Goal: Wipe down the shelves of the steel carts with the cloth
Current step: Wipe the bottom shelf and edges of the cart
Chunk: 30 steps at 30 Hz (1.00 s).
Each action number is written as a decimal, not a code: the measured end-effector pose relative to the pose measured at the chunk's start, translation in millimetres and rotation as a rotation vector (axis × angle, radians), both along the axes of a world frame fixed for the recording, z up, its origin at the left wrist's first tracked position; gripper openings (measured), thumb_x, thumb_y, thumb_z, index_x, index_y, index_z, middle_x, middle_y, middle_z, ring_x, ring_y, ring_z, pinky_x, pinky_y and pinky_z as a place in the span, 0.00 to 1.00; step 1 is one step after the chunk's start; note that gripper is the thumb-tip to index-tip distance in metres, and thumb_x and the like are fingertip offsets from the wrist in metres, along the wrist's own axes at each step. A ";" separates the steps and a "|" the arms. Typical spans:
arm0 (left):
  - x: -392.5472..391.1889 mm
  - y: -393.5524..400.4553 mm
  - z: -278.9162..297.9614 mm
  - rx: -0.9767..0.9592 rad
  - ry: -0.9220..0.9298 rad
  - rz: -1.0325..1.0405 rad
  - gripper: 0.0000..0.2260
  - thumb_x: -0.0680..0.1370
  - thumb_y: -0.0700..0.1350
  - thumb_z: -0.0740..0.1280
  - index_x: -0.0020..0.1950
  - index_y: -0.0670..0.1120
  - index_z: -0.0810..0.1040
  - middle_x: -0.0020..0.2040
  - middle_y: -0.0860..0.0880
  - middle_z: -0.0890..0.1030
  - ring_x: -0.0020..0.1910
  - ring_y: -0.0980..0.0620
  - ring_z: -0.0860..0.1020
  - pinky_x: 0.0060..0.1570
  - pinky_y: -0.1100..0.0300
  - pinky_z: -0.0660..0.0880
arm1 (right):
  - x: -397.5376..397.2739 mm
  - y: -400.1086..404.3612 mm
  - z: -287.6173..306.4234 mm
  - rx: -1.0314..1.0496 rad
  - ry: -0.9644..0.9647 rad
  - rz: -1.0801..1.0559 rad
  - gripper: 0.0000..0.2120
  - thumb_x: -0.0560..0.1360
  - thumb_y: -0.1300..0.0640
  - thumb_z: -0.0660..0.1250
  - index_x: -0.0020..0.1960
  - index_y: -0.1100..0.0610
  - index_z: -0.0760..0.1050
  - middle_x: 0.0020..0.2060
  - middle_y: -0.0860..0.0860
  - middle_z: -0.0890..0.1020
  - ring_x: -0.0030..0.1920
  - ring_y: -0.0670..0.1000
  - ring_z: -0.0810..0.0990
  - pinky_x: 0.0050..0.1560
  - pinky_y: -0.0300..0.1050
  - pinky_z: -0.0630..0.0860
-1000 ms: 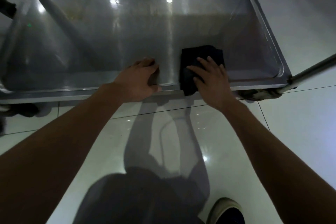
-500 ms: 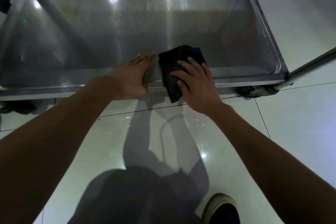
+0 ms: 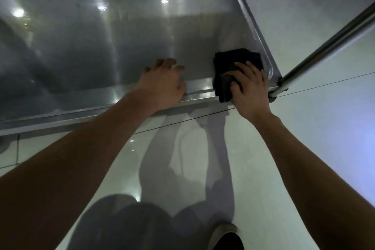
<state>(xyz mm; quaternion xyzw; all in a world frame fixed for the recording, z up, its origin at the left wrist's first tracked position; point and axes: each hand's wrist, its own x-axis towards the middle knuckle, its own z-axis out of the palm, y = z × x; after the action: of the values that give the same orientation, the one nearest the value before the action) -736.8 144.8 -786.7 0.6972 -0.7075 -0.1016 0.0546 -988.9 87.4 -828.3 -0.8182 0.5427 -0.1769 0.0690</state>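
Under the right hand (image 3: 250, 89), a crumpled black cloth (image 3: 233, 69) lies in the near right corner of a shallow, brushed-steel cart shelf (image 3: 121, 42). Part of the cloth sits on the shelf floor and part drapes over the raised near rim. The right hand lies flat on top of the cloth with its fingers spread and fairly straight, pressing it down; the thumb rests on the fold that hangs over the rim. Cloth shows beyond the fingertips and to the thumb side of the hand.

Well to the thumb side of that hand, the left hand (image 3: 164, 83) rests on the same near rim, apart from the cloth. Its fingers curl over the edge onto the shelf floor, and its thumb lies along the rim. Bare steel separates the two hands.

Just past the little-finger side of the right hand, a round shiny steel post (image 3: 328, 46) rises slanting from the shelf corner. Bright ceiling lights reflect as spots on the shelf surface beyond both hands.

Below the wrists, both bare forearms reach across a glossy pale tiled floor (image 3: 304, 128), where their shadows fall. A dark shoe with a light sole (image 3: 225, 237) shows at the bottom edge.
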 end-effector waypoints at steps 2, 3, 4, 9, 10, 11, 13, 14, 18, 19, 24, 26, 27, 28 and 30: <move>-12.9 -14.9 0.7 -0.017 -0.018 -0.005 0.19 0.78 0.52 0.61 0.69 0.51 0.74 0.73 0.47 0.70 0.70 0.42 0.67 0.62 0.41 0.69 | -16.2 -12.2 2.0 0.043 0.021 -0.080 0.21 0.78 0.51 0.54 0.66 0.50 0.77 0.73 0.51 0.71 0.77 0.54 0.60 0.76 0.60 0.52; -17.7 -21.0 1.0 -0.019 -0.018 0.000 0.19 0.78 0.51 0.61 0.69 0.52 0.74 0.73 0.47 0.69 0.71 0.42 0.66 0.62 0.41 0.68 | -22.6 -17.9 2.5 0.068 0.039 -0.107 0.22 0.78 0.51 0.53 0.68 0.49 0.75 0.75 0.50 0.69 0.78 0.54 0.58 0.77 0.59 0.50; -21.9 -26.0 0.5 -0.019 -0.017 0.009 0.19 0.78 0.51 0.62 0.69 0.52 0.74 0.74 0.47 0.69 0.71 0.42 0.66 0.63 0.41 0.68 | -27.3 -22.7 2.9 0.085 0.060 -0.118 0.22 0.78 0.51 0.53 0.70 0.48 0.73 0.76 0.50 0.68 0.79 0.54 0.56 0.77 0.60 0.49; -24.2 -33.3 -6.6 0.050 -0.029 0.065 0.14 0.77 0.55 0.63 0.62 0.54 0.77 0.68 0.48 0.72 0.69 0.42 0.68 0.61 0.39 0.71 | -24.8 -43.5 -0.8 0.137 0.150 -0.162 0.24 0.80 0.50 0.50 0.75 0.45 0.64 0.79 0.50 0.60 0.80 0.54 0.50 0.78 0.61 0.44; -22.3 -31.2 -9.3 0.060 -0.035 0.056 0.13 0.77 0.55 0.63 0.60 0.54 0.76 0.65 0.48 0.72 0.67 0.42 0.68 0.60 0.38 0.72 | -22.2 -51.1 -2.5 0.162 0.154 -0.185 0.24 0.81 0.49 0.50 0.76 0.43 0.62 0.80 0.50 0.58 0.80 0.54 0.48 0.78 0.61 0.42; -20.6 -28.5 -12.2 0.066 -0.045 0.044 0.13 0.77 0.56 0.63 0.60 0.54 0.76 0.64 0.49 0.72 0.67 0.42 0.68 0.59 0.37 0.73 | -19.5 -59.6 -4.5 0.186 0.160 -0.199 0.24 0.81 0.48 0.50 0.76 0.42 0.61 0.80 0.49 0.56 0.81 0.53 0.45 0.78 0.61 0.41; -19.1 -25.6 -15.8 0.075 -0.072 0.020 0.15 0.77 0.57 0.63 0.61 0.55 0.74 0.65 0.49 0.70 0.69 0.43 0.66 0.60 0.36 0.71 | -15.8 -79.3 -7.8 0.210 0.170 -0.201 0.25 0.80 0.46 0.48 0.76 0.40 0.59 0.80 0.49 0.54 0.81 0.54 0.43 0.77 0.61 0.39; -18.8 -24.5 -16.6 0.076 -0.084 0.013 0.16 0.77 0.58 0.63 0.63 0.55 0.73 0.66 0.49 0.70 0.70 0.43 0.65 0.61 0.36 0.70 | -13.1 -89.5 -9.6 0.207 0.168 -0.192 0.25 0.79 0.45 0.47 0.76 0.40 0.59 0.80 0.49 0.54 0.81 0.54 0.43 0.77 0.62 0.39; -18.7 -25.5 -17.3 0.067 -0.119 -0.001 0.19 0.77 0.60 0.62 0.67 0.56 0.71 0.68 0.49 0.68 0.71 0.44 0.64 0.62 0.38 0.70 | 3.6 -133.4 -13.0 0.205 0.149 -0.172 0.27 0.77 0.43 0.46 0.75 0.40 0.61 0.80 0.50 0.57 0.81 0.55 0.46 0.76 0.63 0.40; -18.4 -26.2 -17.6 0.068 -0.119 -0.002 0.20 0.77 0.60 0.62 0.67 0.56 0.71 0.68 0.49 0.68 0.71 0.44 0.64 0.62 0.38 0.70 | 7.0 -141.5 -13.4 0.216 0.141 -0.169 0.26 0.77 0.43 0.46 0.75 0.39 0.61 0.80 0.49 0.57 0.81 0.55 0.46 0.76 0.63 0.40; -15.4 -28.5 -16.9 0.079 -0.091 -0.003 0.19 0.76 0.59 0.63 0.66 0.56 0.72 0.65 0.50 0.68 0.69 0.45 0.64 0.59 0.38 0.71 | 5.1 -134.4 -13.8 0.228 0.112 -0.138 0.26 0.76 0.44 0.49 0.75 0.40 0.62 0.79 0.48 0.59 0.80 0.54 0.49 0.76 0.63 0.43; -14.7 -28.2 -16.6 0.101 -0.108 -0.018 0.20 0.77 0.59 0.62 0.68 0.56 0.71 0.67 0.49 0.67 0.70 0.45 0.63 0.59 0.37 0.71 | -0.1 -112.8 -7.3 0.247 0.107 -0.104 0.27 0.76 0.46 0.51 0.74 0.42 0.64 0.79 0.49 0.60 0.80 0.55 0.50 0.76 0.63 0.46; -14.4 -27.8 -16.6 0.104 -0.117 -0.025 0.20 0.77 0.59 0.61 0.68 0.56 0.70 0.67 0.48 0.67 0.70 0.45 0.63 0.58 0.37 0.71 | -2.2 -99.0 -3.9 0.258 0.107 -0.086 0.27 0.75 0.46 0.52 0.74 0.43 0.65 0.78 0.49 0.61 0.80 0.55 0.51 0.77 0.63 0.48; -13.8 -27.6 -16.4 0.099 -0.126 -0.030 0.20 0.78 0.58 0.60 0.69 0.56 0.69 0.67 0.48 0.67 0.70 0.45 0.63 0.58 0.37 0.71 | -3.3 -84.4 0.1 0.265 0.102 -0.074 0.28 0.74 0.46 0.52 0.74 0.43 0.65 0.78 0.49 0.62 0.79 0.55 0.52 0.77 0.62 0.49; -12.2 -27.5 -15.3 0.089 -0.132 -0.036 0.17 0.79 0.54 0.58 0.68 0.56 0.69 0.67 0.48 0.67 0.70 0.45 0.65 0.56 0.38 0.73 | -2.9 -55.9 5.5 0.251 0.096 -0.072 0.29 0.74 0.47 0.52 0.74 0.45 0.67 0.78 0.49 0.63 0.79 0.55 0.54 0.77 0.61 0.52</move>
<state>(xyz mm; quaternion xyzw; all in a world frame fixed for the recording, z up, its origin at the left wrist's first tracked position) -748.9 117.2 -802.0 0.6914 -0.7167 -0.0876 -0.0251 -991.8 31.5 -822.8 -0.7906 0.5923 -0.0706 0.1386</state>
